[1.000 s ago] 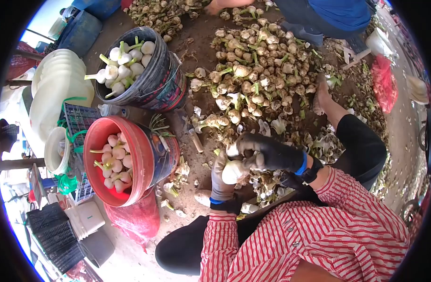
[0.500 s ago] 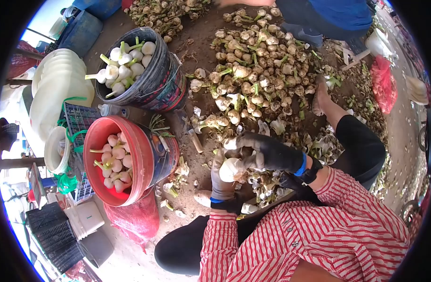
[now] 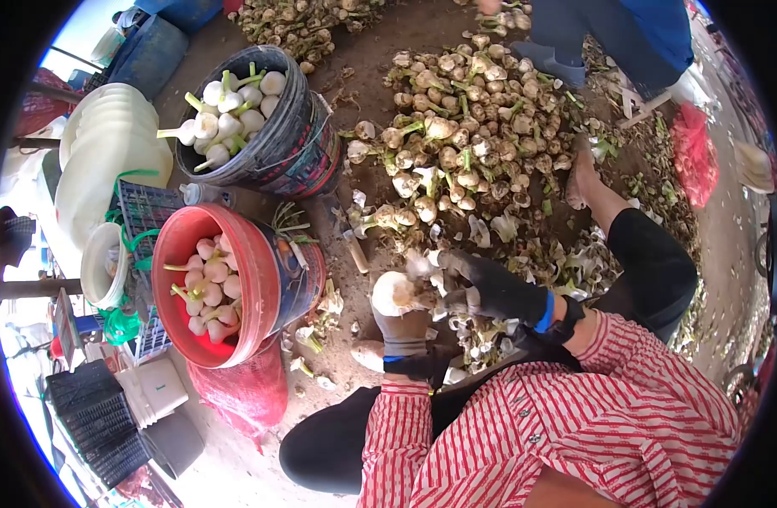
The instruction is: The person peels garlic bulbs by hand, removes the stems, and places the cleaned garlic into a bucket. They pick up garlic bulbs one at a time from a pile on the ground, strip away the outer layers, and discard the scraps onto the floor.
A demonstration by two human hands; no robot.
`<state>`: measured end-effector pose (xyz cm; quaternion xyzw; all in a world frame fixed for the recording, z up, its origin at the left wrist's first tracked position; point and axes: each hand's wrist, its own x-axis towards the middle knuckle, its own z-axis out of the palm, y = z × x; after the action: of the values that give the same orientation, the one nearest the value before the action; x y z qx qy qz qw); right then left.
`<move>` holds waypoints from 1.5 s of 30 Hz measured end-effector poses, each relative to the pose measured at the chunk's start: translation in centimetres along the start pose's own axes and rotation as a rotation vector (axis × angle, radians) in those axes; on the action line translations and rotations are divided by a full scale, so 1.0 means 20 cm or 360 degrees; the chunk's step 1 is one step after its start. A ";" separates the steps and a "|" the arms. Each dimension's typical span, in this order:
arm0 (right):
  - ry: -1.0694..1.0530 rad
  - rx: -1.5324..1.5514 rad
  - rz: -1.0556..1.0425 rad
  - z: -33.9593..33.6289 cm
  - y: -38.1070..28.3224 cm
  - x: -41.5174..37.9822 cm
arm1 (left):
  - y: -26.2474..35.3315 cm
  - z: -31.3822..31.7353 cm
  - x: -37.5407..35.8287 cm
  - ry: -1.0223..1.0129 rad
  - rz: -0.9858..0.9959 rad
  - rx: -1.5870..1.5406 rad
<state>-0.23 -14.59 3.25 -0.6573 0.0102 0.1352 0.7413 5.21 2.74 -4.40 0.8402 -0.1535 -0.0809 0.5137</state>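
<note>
A peeled white garlic bulb (image 3: 394, 293) sits in the grip of my left hand (image 3: 403, 335), which wears a greyish glove with a dark cuff. Just to the right is my right hand (image 3: 498, 288) in a dark glove. Its fingers are apart, and blurred pale garlic skin (image 3: 420, 263) hangs in the air by the fingertips. A large heap of unpeeled garlic (image 3: 469, 127) with dirty skins and short green stems lies on the ground beyond both hands.
A red-rimmed bucket (image 3: 257, 288) of pinkish bulbs stands left, with a dark bucket (image 3: 308, 127) of white bulbs behind it. A red mesh sack (image 3: 240, 402) lies below. Peelings (image 3: 575, 275) litter the ground. Another person in blue (image 3: 659, 34) is at the far right.
My left hand has turned and shifted slightly left with the bulb. My right hand has drawn away from the bulb to the right, and loose skin now shows between the hands.
</note>
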 end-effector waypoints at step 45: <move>0.0297 -0.1522 -0.0088 -0.17 0.56 0.65 | 0.29 -0.61 0.45 0.0483 -0.0416 -0.2213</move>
<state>10.47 -14.43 -10.52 -0.9336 -0.0041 0.0456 0.3555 16.14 7.33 6.59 0.3326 0.1084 -0.1031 0.9311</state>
